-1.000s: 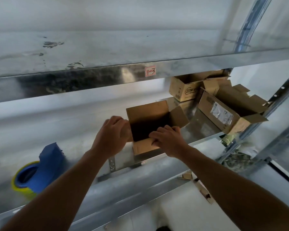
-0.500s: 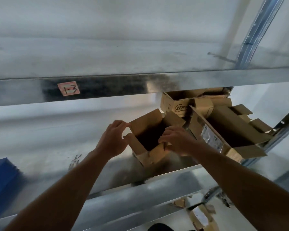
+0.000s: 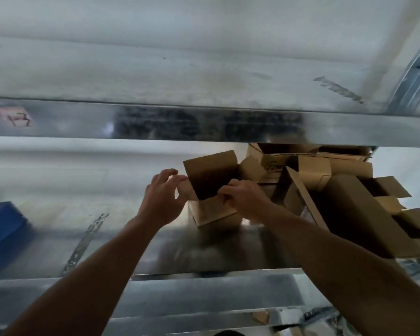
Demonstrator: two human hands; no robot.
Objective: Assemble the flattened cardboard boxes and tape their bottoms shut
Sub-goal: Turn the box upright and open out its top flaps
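Left hand (image 3: pixel 161 198) and right hand (image 3: pixel 244 198) pinch a cardboard box (image 3: pixel 214 213) on a steel shelf (image 3: pixel 204 253).

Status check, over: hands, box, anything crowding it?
Right hand gripping small box, near rim; left hand at its left flap, grip unclear. Box upright on shelf, top open. Larger boxes crowd its right.

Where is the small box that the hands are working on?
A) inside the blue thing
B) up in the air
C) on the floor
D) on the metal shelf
D: the small box sits on the shelf, open top up, and the right hand grips its front edge.
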